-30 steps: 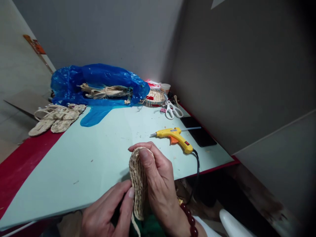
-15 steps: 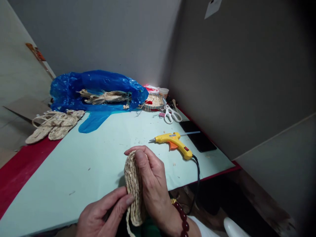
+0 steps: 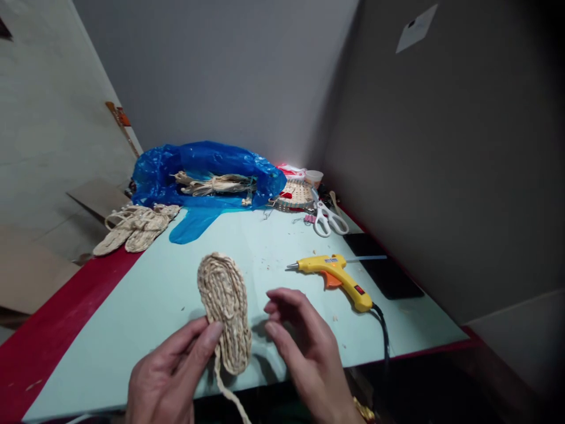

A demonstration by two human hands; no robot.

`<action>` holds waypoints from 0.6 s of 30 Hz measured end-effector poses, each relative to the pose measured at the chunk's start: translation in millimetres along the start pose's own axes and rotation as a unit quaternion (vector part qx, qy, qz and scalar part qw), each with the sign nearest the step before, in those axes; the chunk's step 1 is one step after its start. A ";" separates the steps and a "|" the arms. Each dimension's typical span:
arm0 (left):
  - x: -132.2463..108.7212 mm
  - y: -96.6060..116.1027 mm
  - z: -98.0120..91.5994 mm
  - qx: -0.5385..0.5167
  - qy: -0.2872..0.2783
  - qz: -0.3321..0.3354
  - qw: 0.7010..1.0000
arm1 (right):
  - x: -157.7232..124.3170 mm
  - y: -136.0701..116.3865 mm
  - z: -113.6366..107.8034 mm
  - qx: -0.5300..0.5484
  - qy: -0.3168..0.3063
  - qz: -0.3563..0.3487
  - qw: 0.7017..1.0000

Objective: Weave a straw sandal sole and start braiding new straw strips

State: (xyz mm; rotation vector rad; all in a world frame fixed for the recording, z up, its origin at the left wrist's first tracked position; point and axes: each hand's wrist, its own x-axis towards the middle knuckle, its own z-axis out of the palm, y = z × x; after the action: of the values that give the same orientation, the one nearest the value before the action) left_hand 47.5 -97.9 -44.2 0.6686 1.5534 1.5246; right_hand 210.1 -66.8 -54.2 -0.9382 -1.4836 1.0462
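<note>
A braided straw sandal sole [image 3: 224,306] is pinched along its left edge between the thumb and fingers of my left hand [image 3: 176,368]. Its coiled face is turned toward me, and a loose braid end [image 3: 229,396] trails from its lower left side. My right hand [image 3: 304,347] hovers just right of the sole, apart from it, fingers curved with a gap to the thumb and nothing between them. Beyond that hand lies a yellow glue gun [image 3: 342,274] on its side, nozzle pointing left, with a glue stick in its back.
At the back sits a blue plastic bag [image 3: 207,156] holding a straw bundle [image 3: 216,184]. Straw sandals [image 3: 143,229] lie at the left edge. White-handled scissors [image 3: 329,221], a woven basket [image 3: 295,194] and a black phone-like slab [image 3: 388,274] are at the right, near the wall.
My right hand has let go of the sole and moved right, its fingers opening. The sole has turned its flat face toward me, still in my left hand. The view has shifted.
</note>
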 end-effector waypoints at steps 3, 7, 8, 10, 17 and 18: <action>2.7 5.6 6.1 -0.085 0.029 -0.028 0.996 | -22.1 15.4 6.9 -0.108 -0.006 -0.147 0.983; -1.6 19.0 20.3 -0.115 0.048 -0.035 0.992 | -33.5 24.6 24.0 -0.149 0.015 -0.213 0.965; -2.8 21.5 22.5 -0.115 0.048 -0.034 0.992 | -32.2 24.0 25.0 -0.148 0.015 -0.229 0.962; -3.9 24.3 24.0 -0.119 0.042 -0.041 0.991 | -27.1 20.3 21.2 -0.143 -0.022 -0.280 0.949; -1.6 22.4 15.2 -0.132 0.008 -0.066 0.989 | -18.5 18.6 4.1 -0.038 -0.027 -0.276 0.960; -1.6 22.4 14.2 -0.131 0.011 -0.068 0.989 | -18.6 20.8 4.8 -0.028 -0.012 -0.274 0.961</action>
State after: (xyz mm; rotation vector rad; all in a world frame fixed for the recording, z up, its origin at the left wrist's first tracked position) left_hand 56.3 -89.1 -20.8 0.3899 1.3524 1.6005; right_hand 208.8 -78.5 -80.0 -0.5015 -1.6692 0.6118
